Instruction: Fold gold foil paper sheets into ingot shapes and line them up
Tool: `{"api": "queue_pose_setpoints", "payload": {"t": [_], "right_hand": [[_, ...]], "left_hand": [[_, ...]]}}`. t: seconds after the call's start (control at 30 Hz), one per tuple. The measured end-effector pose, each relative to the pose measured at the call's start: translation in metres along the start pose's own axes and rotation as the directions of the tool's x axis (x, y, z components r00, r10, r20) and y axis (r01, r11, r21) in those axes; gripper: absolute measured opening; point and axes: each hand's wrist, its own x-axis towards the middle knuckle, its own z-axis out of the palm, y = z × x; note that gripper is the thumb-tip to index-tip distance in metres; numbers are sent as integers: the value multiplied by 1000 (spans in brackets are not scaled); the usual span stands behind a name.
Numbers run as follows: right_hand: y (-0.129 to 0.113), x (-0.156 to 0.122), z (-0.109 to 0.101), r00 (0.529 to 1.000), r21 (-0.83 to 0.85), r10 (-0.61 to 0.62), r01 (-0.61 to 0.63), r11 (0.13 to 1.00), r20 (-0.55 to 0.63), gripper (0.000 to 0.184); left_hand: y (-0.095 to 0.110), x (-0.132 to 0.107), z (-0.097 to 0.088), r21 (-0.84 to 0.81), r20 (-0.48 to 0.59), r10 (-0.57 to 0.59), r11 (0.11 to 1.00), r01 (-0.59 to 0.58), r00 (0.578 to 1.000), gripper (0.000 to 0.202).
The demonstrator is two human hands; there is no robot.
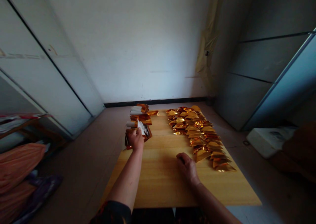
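My left hand (135, 138) reaches to the left side of a wooden table (160, 171) and is closed on a sheet from a stack of gold foil paper (143, 132), its white underside turned up. More foil stacks (140, 113) lie farther back. My right hand (187, 166) rests on the bare wood near the table's middle, fingers curled under, nothing visible in it. Just to its right runs a long heap of folded gold foil pieces (199, 135).
The table stands on a tiled floor before a white wall. A low shelf with orange cloth (17, 164) is at the left. A white box (269, 138) sits on the floor at the right, beside grey panels.
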Motion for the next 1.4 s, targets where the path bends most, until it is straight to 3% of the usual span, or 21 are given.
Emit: {"api": "queue_pose_setpoints", "payload": {"t": [0.17, 0.27, 0.33, 0.47, 0.53, 0.63, 0.67, 0.73, 0.83, 0.87, 0.93, 1.0, 1.1, 1.2, 1.23, 1.3, 1.4], "right_hand": [[-7, 0, -4, 1000, 0, 22, -22, 1000, 19, 17], [-8, 0, -5, 1000, 6, 19, -19, 1000, 23, 17], [-7, 1, -5, 1000, 14, 12, -12, 1000, 16, 17], [-2, 1, -3, 997, 55, 49, -46, 997, -65, 21], [1, 1, -2, 992, 81, 77, -69, 994, -97, 27], [4, 1, -1, 990, 120, 96, -84, 989, -103, 41], [4, 1, -1, 990, 128, 100, -86, 988, -105, 43], [5, 1, 0, 990, 136, 97, -83, 987, -103, 48], [6, 2, 0, 991, 176, 99, -82, 981, -90, 54], [6, 3, 0, 990, 203, 117, -98, 974, -84, 53], [2, 5, 1, 981, 271, 185, -161, 949, -63, 46], [-7, 6, 2, 963, 345, 270, -253, 904, 1, 40], [-29, 6, 7, 908, 478, 358, -419, 772, 217, 51], [-48, 9, 13, 842, 635, 354, -539, 553, 407, 54], [-52, 11, 15, 850, 682, 344, -526, 509, 399, 51], [-54, 19, 17, 890, 770, 386, -419, 481, 243, 45], [-46, 36, 17, 878, 778, 470, -359, 515, 93, 52]], "left_hand": [[3, -19, -15, -126, -11, -46, 991, 45, 999, 31], [6, -37, -23, -35, -24, 109, 993, -110, 994, 23], [7, -52, -26, -2, 57, 215, 977, -215, 975, 19], [4, -81, -28, 37, 323, 431, 884, -467, 842, 6], [-2, -93, -27, 55, 384, 487, 836, -546, 784, 5], [-13, -106, -25, -41, 463, 547, 799, -600, 697, 11], [-15, -110, -25, -81, 466, 540, 815, -573, 701, 12], [-18, -117, -24, -151, 486, 447, 889, -432, 751, 9], [-13, -125, -23, -329, 531, 217, 944, -36, 819, 13], [-9, -127, -22, -418, 535, 134, 900, 124, 834, 19], [0, -130, -20, -593, 561, -18, 689, 417, 827, 28], [7, -132, -17, -674, 614, -81, 464, 575, 785, 31], [15, -136, -15, -674, 679, -112, 296, 677, 725, 29], [17, -142, -15, -649, 725, -79, 255, 717, 684, 27], [17, -144, -16, -647, 730, -60, 258, 717, 681, 28], [14, -148, -19, -650, 728, -25, 294, 701, 686, 32], [3, -153, -29, -616, 737, -4, 409, 673, 676, 36]]}}
